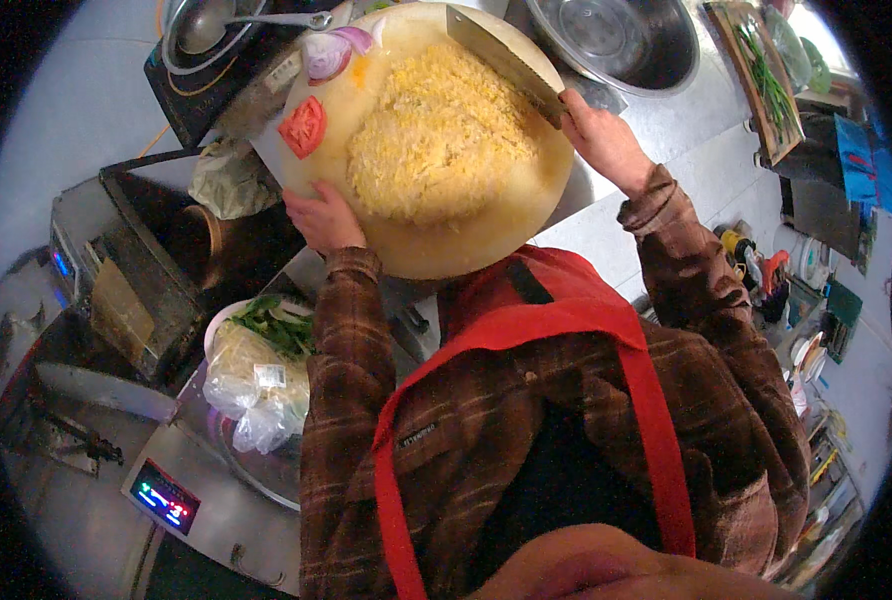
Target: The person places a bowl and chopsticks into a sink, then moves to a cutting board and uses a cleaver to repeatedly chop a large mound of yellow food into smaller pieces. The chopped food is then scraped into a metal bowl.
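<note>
A mound of finely chopped yellow and whitish food (446, 135) covers the middle of a round cutting board (446, 251). My right hand (605, 141) grips a cleaver (502, 61) by its handle; the blade lies along the mound's upper right side. My left hand (324, 217) rests at the board's lower left edge, thumb and fingers somewhat apart, holding nothing that I can see. Near the board's left rim are a cut tomato piece (303, 127) and, above it, cut red onion (327, 57).
A large metal basin (660, 56) stands beyond the board at the right. At the upper left a ladle (281, 19) lies in a metal bowl (170, 41). A wooden board (785, 142) holds green stalks. Bagged food (243, 375) and leafy greens (277, 324) sit lower left.
</note>
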Available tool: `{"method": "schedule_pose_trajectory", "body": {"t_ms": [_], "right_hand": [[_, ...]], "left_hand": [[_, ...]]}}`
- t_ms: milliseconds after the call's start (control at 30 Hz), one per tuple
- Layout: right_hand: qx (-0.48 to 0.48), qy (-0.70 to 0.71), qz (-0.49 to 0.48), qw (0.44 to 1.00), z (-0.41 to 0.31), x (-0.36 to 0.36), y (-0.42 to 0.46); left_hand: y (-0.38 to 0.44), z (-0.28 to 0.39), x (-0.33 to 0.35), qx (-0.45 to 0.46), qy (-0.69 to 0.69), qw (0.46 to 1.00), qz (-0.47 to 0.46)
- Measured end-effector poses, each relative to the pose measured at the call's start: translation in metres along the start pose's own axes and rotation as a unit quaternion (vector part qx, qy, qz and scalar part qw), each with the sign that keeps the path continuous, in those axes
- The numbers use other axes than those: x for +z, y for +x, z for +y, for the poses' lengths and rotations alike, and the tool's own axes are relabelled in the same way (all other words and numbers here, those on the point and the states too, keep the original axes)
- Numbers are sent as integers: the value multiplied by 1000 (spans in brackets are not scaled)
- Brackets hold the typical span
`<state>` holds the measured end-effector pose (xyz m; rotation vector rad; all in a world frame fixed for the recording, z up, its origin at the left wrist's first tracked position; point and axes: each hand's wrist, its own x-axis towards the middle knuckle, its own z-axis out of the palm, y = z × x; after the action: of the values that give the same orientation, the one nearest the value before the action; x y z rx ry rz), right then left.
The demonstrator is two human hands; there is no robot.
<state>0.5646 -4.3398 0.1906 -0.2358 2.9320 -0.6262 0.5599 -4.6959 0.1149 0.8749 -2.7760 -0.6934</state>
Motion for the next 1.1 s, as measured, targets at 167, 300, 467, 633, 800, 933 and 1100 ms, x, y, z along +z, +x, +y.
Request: {"method": "schedule_pose_trajectory", "body": {"t_ms": [167, 300, 467, 633, 800, 933, 1100], "right_hand": [[17, 38, -25, 999, -33, -21, -16], [-36, 0, -54, 998, -24, 3, -4], [-40, 58, -23, 997, -54, -26, -17], [-29, 5, -108, 994, -29, 9, -4], [-51, 49, -35, 997, -51, -18, -16], [-50, 19, -66, 996, -30, -6, -5], [-11, 40, -5, 999, -46, -28, -11]], "left_hand": [[-2, -24, 12, 38, 30, 996, 68], [-1, 1, 0, 8, 29, 999, 16], [0, -26, 13, 63, 40, 994, 75], [1, -5, 9, 11, 62, 997, 34], [0, -20, 14, 22, 57, 997, 55], [3, -17, 17, 33, 54, 996, 64], [1, -25, 16, 62, 41, 994, 85]]}}
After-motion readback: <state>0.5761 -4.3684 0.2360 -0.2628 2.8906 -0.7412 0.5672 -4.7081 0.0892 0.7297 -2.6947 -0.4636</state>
